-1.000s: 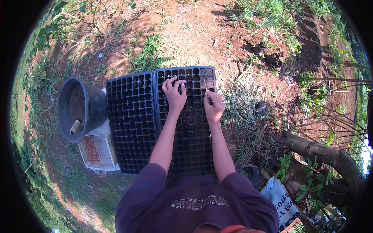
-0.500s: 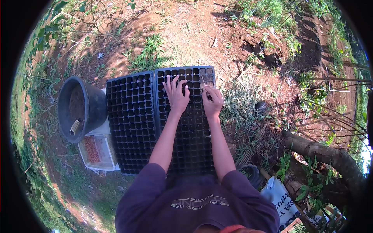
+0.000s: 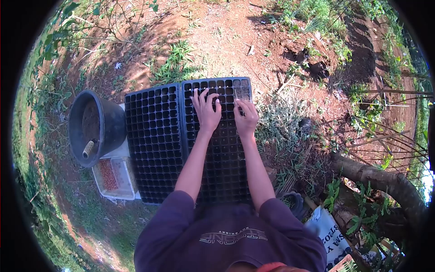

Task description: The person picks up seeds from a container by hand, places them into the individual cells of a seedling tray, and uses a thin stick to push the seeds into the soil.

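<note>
Two black seedling trays lie side by side, the left tray (image 3: 154,145) and the right tray (image 3: 229,181). A few cells at the right tray's far right corner look filled level with brownish soil (image 3: 244,83); most others look dark and hollow. My left hand (image 3: 207,113) rests over the right tray, fingers spread on the cell rims. In a pinch, my right hand (image 3: 246,117) holds a thin stick (image 3: 235,94) pointing away from me at the cells near the filled corner. The stick's lower part is hidden by the fingers.
Left of the trays stands a dark bucket (image 3: 120,124) with a pale cylindrical object (image 3: 89,148) inside. A clear plastic container (image 3: 129,181) of small reddish seeds (image 3: 108,174) sits below it. A thick branch (image 3: 376,174) and a printed white sack (image 3: 333,235) lie at right.
My right hand has shifted slightly left, with the stick still pinched in it. My left hand stays nearly in place on the tray.
</note>
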Demonstrator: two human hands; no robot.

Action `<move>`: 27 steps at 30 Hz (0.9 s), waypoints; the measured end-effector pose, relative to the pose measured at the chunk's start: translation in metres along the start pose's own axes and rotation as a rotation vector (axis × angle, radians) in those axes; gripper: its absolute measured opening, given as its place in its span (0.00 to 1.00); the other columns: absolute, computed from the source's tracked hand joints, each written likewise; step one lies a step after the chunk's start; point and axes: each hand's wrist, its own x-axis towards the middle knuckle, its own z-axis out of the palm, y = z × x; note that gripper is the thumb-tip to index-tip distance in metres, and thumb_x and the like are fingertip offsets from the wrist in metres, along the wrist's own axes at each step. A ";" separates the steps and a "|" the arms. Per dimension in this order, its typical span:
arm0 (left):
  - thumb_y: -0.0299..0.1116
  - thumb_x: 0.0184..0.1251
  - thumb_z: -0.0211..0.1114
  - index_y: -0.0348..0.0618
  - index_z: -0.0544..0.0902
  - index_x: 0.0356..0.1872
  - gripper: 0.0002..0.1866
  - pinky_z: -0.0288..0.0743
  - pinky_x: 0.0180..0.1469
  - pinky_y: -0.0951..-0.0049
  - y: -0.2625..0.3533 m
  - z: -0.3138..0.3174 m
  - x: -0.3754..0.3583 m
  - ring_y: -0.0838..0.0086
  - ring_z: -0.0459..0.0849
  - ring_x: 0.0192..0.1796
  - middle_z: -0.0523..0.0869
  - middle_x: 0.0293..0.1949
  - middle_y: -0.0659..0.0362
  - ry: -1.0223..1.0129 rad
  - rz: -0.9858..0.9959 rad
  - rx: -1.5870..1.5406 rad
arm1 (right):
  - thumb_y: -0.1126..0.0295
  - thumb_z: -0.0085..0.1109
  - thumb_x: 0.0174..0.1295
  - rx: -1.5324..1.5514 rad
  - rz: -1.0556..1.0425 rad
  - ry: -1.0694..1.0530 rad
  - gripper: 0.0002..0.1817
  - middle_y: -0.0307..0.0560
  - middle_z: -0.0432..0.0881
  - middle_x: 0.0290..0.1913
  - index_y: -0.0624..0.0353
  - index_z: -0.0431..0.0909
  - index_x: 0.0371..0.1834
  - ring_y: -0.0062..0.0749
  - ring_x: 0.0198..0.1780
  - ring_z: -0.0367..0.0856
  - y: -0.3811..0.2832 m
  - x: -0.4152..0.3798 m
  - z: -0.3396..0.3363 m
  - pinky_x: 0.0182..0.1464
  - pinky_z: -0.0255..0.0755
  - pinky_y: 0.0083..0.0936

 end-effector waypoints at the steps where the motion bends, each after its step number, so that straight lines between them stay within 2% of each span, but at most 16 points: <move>1: 0.34 0.69 0.65 0.50 0.83 0.51 0.11 0.43 0.81 0.34 0.000 0.000 0.000 0.44 0.56 0.79 0.74 0.65 0.52 -0.002 -0.002 -0.004 | 0.83 0.71 0.55 -0.016 0.002 0.014 0.11 0.48 0.89 0.43 0.62 0.87 0.42 0.42 0.46 0.87 0.001 -0.001 -0.002 0.50 0.81 0.34; 3: 0.34 0.69 0.65 0.50 0.83 0.50 0.11 0.43 0.81 0.34 0.000 -0.001 0.000 0.44 0.56 0.79 0.74 0.65 0.52 0.000 0.000 -0.016 | 0.81 0.71 0.57 -0.051 0.005 0.041 0.10 0.47 0.90 0.43 0.62 0.88 0.42 0.40 0.44 0.88 0.001 -0.002 -0.008 0.50 0.81 0.31; 6: 0.34 0.69 0.65 0.50 0.83 0.50 0.10 0.43 0.81 0.35 0.001 -0.002 0.000 0.44 0.56 0.79 0.74 0.65 0.52 -0.003 -0.011 -0.020 | 0.83 0.71 0.54 -0.050 0.055 0.095 0.11 0.48 0.89 0.42 0.62 0.86 0.41 0.43 0.45 0.87 0.003 -0.003 -0.012 0.50 0.81 0.34; 15: 0.33 0.69 0.65 0.50 0.84 0.49 0.10 0.45 0.81 0.38 0.001 -0.001 -0.001 0.44 0.56 0.79 0.73 0.65 0.52 -0.003 -0.027 -0.030 | 0.82 0.71 0.56 -0.033 -0.007 0.036 0.11 0.48 0.89 0.41 0.61 0.88 0.42 0.40 0.43 0.87 0.009 -0.004 -0.009 0.50 0.80 0.33; 18: 0.33 0.69 0.66 0.50 0.84 0.49 0.10 0.45 0.81 0.38 0.001 -0.001 -0.002 0.44 0.56 0.79 0.74 0.65 0.52 0.000 -0.027 -0.034 | 0.82 0.71 0.56 -0.057 -0.023 0.066 0.11 0.48 0.89 0.40 0.61 0.88 0.42 0.41 0.42 0.87 0.009 -0.004 -0.011 0.49 0.80 0.33; 24: 0.32 0.68 0.67 0.49 0.84 0.49 0.10 0.47 0.81 0.39 0.004 -0.001 0.000 0.43 0.57 0.79 0.73 0.66 0.52 -0.006 0.005 -0.031 | 0.83 0.70 0.54 -0.041 0.005 -0.023 0.12 0.47 0.89 0.42 0.63 0.86 0.42 0.43 0.44 0.86 0.013 -0.004 -0.011 0.50 0.81 0.35; 27: 0.31 0.67 0.67 0.48 0.84 0.49 0.11 0.49 0.81 0.40 0.006 0.000 0.000 0.42 0.57 0.79 0.73 0.67 0.52 0.000 0.032 -0.039 | 0.83 0.70 0.55 -0.046 -0.029 0.033 0.12 0.47 0.89 0.43 0.62 0.87 0.42 0.43 0.45 0.86 0.008 -0.009 -0.018 0.50 0.80 0.34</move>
